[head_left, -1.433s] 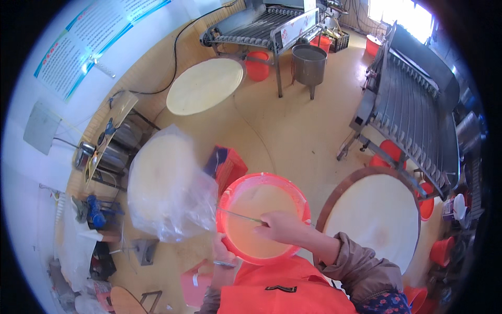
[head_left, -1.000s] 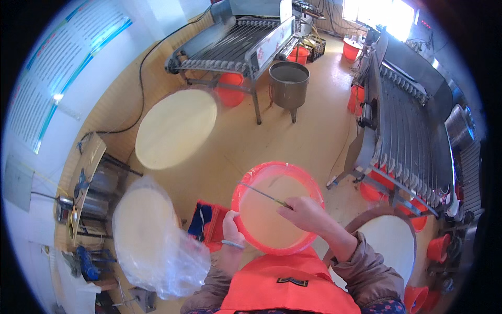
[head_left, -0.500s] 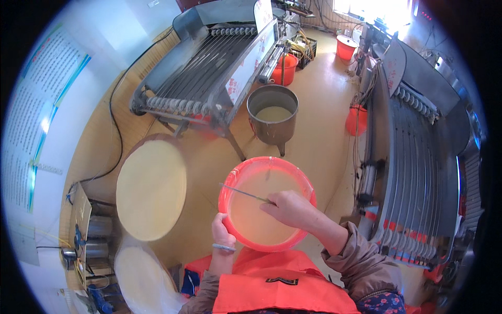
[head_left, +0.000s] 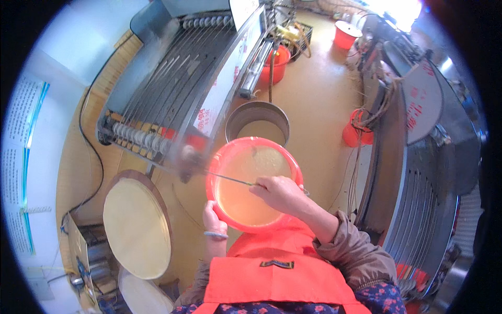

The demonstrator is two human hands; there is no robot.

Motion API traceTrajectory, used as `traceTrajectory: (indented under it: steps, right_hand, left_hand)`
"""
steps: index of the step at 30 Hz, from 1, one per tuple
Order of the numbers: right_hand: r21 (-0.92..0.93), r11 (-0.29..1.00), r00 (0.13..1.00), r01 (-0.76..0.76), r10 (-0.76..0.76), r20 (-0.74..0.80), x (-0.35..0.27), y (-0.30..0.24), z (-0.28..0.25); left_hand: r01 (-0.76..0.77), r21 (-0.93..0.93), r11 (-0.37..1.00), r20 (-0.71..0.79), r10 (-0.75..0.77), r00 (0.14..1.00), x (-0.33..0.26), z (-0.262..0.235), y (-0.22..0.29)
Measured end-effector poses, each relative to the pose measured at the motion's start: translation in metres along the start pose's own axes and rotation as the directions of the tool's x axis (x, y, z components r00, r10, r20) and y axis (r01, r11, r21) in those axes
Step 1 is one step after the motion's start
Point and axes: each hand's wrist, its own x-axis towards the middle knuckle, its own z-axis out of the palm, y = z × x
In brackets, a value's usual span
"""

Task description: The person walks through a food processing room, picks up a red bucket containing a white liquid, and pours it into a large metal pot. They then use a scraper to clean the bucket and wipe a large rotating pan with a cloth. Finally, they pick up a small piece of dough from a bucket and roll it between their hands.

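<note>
A round red basin [head_left: 293,162] full of pale batter is held in front of my chest. My left hand [head_left: 213,222] grips its near left rim; a thin band sits across the wrist. My right hand [head_left: 280,192] reaches over the basin and holds a thin metal rod [head_left: 230,179] that points left across the batter, its far end blurred near the roller machine. Just beyond the basin stands a grey metal pot [head_left: 257,116] with pale batter inside.
A long metal roller machine [head_left: 172,89] runs from upper middle to left. A second grey machine [head_left: 423,172] fills the right side. A round pale sheet on a board [head_left: 137,226] lies lower left. Red buckets [head_left: 347,32] stand on the tan floor.
The view has swung from the round boards and plastic-covered stack toward the roller machine and metal pot. The basin stayed in both hands, now close to the pot.
</note>
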Motion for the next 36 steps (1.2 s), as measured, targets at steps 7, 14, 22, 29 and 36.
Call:
traceTrajectory:
  steps: [7, 14, 22, 29, 36]
  right_hand:
    - [0.161, 0.987, 0.983, -0.002, -0.028, 0.181, 0.124, 0.072, -0.080]
    - [0.263, 0.964, 0.964, -0.038, -0.034, 0.263, 0.214, 0.108, -0.113]
    - [0.247, 0.969, 0.967, 0.022, -0.083, 0.240, 0.248, 0.112, -0.117]
    - [0.231, 0.970, 0.983, 0.072, -0.108, 0.147, 0.260, 0.118, -0.118]
    - [0.200, 0.979, 0.994, 0.049, -0.066, 0.082, 0.271, 0.128, -0.117]
  left_hand:
    - [-0.055, 0.174, 0.983, -0.258, 0.100, 0.961, 0.050, 0.101, -0.004]
    - [-0.051, 0.331, 0.942, -0.337, 0.169, 0.926, 0.092, 0.182, 0.010]
    - [-0.011, 0.371, 0.928, -0.380, 0.163, 0.910, 0.107, 0.199, 0.015]
    - [-0.017, 0.373, 0.928, -0.297, 0.137, 0.945, 0.127, 0.220, 0.019]
    - [-0.001, 0.303, 0.953, -0.234, 0.075, 0.969, 0.151, 0.244, 0.023]
